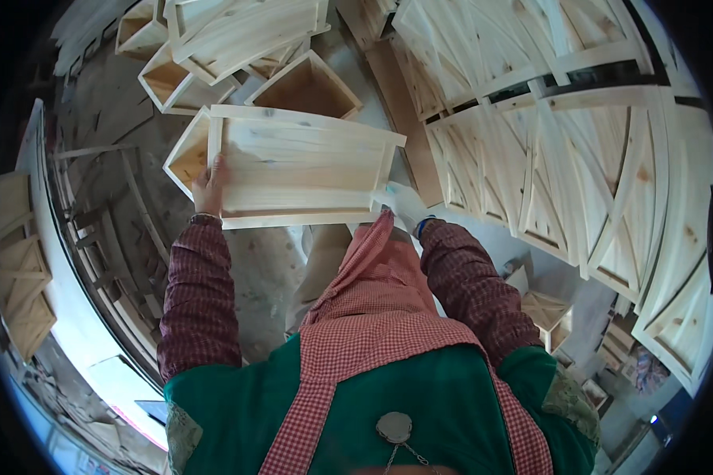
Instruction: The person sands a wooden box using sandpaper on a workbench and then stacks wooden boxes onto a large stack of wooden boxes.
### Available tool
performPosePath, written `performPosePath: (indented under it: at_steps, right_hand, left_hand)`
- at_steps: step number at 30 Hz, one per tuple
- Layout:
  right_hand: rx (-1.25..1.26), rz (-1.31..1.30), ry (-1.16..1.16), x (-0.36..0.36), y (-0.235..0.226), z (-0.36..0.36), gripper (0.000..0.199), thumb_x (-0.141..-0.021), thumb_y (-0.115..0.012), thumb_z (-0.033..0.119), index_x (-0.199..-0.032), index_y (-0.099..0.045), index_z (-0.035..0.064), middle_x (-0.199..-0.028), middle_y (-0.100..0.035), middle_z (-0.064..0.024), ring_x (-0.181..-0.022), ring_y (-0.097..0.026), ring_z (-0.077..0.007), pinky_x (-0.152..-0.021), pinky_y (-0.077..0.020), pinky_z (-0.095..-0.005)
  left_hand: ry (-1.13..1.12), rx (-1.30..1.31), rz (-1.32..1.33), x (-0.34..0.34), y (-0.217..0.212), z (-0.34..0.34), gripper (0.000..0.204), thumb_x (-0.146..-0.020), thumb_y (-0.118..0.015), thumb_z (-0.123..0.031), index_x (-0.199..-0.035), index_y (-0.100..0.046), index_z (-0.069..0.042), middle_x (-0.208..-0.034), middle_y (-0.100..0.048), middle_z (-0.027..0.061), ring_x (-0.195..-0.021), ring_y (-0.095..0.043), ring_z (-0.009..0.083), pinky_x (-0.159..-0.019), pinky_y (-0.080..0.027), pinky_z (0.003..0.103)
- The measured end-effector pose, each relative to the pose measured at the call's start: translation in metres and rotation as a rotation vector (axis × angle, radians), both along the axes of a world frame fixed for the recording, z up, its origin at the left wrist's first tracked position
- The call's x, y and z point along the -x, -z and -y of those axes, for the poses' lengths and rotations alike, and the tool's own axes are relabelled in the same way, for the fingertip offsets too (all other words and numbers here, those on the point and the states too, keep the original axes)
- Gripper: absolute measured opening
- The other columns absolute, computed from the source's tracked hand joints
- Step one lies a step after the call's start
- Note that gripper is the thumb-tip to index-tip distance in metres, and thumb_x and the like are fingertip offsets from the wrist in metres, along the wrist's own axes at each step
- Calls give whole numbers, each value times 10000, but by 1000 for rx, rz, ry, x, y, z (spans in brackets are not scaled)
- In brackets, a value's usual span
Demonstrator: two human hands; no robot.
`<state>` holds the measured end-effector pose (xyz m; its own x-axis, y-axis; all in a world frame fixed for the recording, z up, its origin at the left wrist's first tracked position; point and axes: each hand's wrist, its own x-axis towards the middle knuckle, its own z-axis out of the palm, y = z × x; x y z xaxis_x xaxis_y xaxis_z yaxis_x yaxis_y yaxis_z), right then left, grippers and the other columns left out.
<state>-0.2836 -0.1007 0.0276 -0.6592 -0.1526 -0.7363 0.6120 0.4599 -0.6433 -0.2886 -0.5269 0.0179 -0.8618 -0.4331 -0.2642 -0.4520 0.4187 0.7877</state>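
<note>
A pale wooden box (pixel 301 166) with a flat panelled side and a raised frame spans the space before me. Its left end is open and shows the hollow inside. My left hand (pixel 208 188) grips the frame at that end, with the thumb over the panel side. At the near right corner of the same box is my right hand (pixel 402 203), in a whitish glove. Its fingers appear closed on the corner, though they are blurred and partly hidden.
Beyond it lie more wooden boxes, one with an open end (pixel 309 85) and one panelled (pixel 249 36). Tall stacks of framed wooden panels (pixel 547 166) stand to the right. On the left are a wooden frame (pixel 139 206) and a long white surface (pixel 75 293).
</note>
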Motion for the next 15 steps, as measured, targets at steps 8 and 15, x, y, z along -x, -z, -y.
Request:
performPosePath:
  at_steps: [8, 15]
  right_hand:
    - [497, -213, 271, 48, -136, 43, 365, -829, -664, 230, -1093, -639, -19, -942, -646, -47, -807, -571, -140, -767, -439, -244]
    - [343, -665, -3, 115, -347, 52, 283, -860, -609, 231, -1001, -668, -7, -935, -658, -41, -819, -586, -144, -768, -446, -277]
  left_hand:
    - [-3, -81, 190, 60, -141, 69, 393, -922, -562, -418, -882, -647, -36, -743, -575, -15, -650, -516, 102, -583, -430, 278]
    - [-86, -742, -60, 107, -357, 95, 237, -935, -541, -282, -939, -634, -64, -773, -630, 8, -657, -604, 146, -584, -503, 304]
